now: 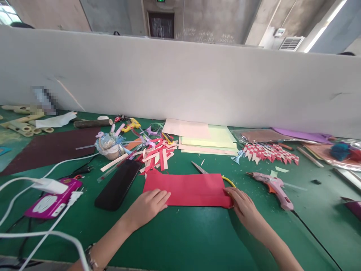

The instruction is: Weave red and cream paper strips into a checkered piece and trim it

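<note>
A red sheet of paper [188, 188] lies on the green table [197, 237], with a folded strip along its near edge. My left hand [153, 203] rests on its left end, fingers together and pressed down on the paper. At the right end, my right hand [239, 201] holds the lower right corner between thumb and fingers. Scissors [199, 167] lie partly under the sheet; their blade tip and a yellow handle stick out behind it.
A black phone [118, 184] and a purple power strip [56, 197] with white cables lie left. Behind are paper strips [159, 154] and stacked pale sheets [208, 139]. A pink glue gun [275, 186] lies right, near a red-and-white woven paper piece [270, 152].
</note>
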Demonstrator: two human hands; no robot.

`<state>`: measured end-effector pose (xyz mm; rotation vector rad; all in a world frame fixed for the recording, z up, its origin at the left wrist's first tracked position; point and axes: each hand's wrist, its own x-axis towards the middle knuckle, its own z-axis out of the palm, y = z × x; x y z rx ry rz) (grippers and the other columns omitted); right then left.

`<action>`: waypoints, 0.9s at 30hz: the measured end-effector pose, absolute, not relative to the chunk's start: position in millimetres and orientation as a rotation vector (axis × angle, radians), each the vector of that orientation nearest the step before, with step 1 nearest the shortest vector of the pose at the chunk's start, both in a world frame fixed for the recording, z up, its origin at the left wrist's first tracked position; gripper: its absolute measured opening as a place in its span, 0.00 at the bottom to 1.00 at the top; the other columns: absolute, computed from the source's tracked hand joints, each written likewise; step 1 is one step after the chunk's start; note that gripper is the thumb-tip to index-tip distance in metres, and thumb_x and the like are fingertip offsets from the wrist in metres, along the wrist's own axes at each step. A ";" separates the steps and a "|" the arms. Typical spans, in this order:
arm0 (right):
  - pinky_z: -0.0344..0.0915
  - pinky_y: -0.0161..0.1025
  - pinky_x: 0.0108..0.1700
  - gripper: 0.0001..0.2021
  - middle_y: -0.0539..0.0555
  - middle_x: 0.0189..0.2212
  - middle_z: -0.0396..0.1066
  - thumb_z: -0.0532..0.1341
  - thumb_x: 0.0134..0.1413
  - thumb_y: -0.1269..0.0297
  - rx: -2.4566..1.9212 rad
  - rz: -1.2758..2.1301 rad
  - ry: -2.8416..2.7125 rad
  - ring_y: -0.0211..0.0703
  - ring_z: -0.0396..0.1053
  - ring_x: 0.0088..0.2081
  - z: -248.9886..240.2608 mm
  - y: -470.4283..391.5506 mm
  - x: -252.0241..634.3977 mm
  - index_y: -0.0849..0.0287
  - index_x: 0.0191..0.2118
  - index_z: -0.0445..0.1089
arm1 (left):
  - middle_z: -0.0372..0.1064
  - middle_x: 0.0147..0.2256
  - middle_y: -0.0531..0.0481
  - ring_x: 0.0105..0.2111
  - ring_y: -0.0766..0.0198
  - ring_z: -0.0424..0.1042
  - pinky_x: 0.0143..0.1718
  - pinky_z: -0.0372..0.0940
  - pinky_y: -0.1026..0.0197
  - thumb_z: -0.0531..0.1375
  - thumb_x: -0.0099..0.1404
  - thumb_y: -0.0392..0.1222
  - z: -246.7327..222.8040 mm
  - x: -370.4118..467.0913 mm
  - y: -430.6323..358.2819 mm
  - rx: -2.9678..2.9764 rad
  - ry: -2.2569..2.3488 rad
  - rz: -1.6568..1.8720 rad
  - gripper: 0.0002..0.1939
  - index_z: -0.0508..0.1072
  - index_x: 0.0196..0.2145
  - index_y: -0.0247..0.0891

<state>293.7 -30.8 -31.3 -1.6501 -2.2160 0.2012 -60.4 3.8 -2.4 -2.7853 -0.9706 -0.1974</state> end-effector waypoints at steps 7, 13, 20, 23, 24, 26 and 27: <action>0.61 0.45 0.43 0.16 0.59 0.43 0.68 0.50 0.53 0.71 -1.875 0.265 -2.300 0.46 0.68 0.42 -14.7 -3.8 280.7 0.60 0.48 0.63 | 0.73 0.38 0.47 0.37 0.62 0.72 0.37 0.65 0.61 0.44 0.64 0.24 4.4 -74.5 4.4 -2.700 -0.817 -0.215 0.20 0.68 0.47 0.35; 0.62 0.36 0.33 0.13 0.58 0.39 0.70 0.54 0.51 0.72 -1.751 0.147 -2.419 0.44 0.70 0.35 -4.2 28.7 276.8 0.61 0.43 0.66 | 0.72 0.43 0.49 0.42 0.63 0.70 0.43 0.62 0.60 0.42 0.64 0.26 15.2 -89.2 -24.7 -2.626 -1.000 -0.420 0.23 0.66 0.50 0.39; 0.59 0.36 0.34 0.12 0.58 0.33 0.68 0.50 0.53 0.77 -1.658 -0.078 -2.433 0.44 0.68 0.37 12.5 79.6 265.9 0.62 0.38 0.68 | 0.70 0.45 0.49 0.41 0.62 0.68 0.42 0.61 0.60 0.42 0.62 0.24 5.7 -63.8 -46.4 -2.626 -1.043 -0.329 0.24 0.66 0.51 0.39; 0.60 0.36 0.35 0.12 0.60 0.34 0.68 0.50 0.55 0.77 -1.582 -0.059 -2.444 0.44 0.68 0.38 25.8 74.7 241.3 0.64 0.39 0.68 | 0.70 0.42 0.46 0.40 0.59 0.68 0.40 0.61 0.58 0.43 0.61 0.23 0.1 -45.5 -42.2 -2.626 -1.055 -0.259 0.24 0.66 0.49 0.35; 0.61 0.36 0.37 0.11 0.60 0.36 0.68 0.50 0.56 0.75 -1.534 -0.037 -2.459 0.44 0.67 0.38 29.9 66.1 230.1 0.63 0.41 0.67 | 0.70 0.41 0.46 0.40 0.59 0.68 0.40 0.61 0.58 0.44 0.60 0.23 -1.8 -40.6 -39.9 -2.626 -1.051 -0.259 0.23 0.66 0.49 0.34; 0.62 0.33 0.39 0.11 0.55 0.39 0.68 0.52 0.57 0.69 -1.388 0.057 -2.537 0.39 0.67 0.39 35.0 41.1 206.5 0.58 0.45 0.65 | 0.70 0.40 0.45 0.39 0.58 0.68 0.38 0.61 0.58 0.45 0.61 0.24 -4.5 -34.1 -35.3 -2.650 -1.047 -0.247 0.21 0.66 0.48 0.34; 0.62 0.30 0.37 0.11 0.51 0.38 0.68 0.55 0.56 0.65 -1.312 0.108 -2.587 0.36 0.68 0.37 35.1 26.7 195.3 0.55 0.45 0.65 | 0.70 0.39 0.45 0.38 0.58 0.67 0.37 0.61 0.58 0.47 0.62 0.26 -4.7 -32.5 -33.4 -2.675 -1.059 -0.235 0.18 0.67 0.47 0.34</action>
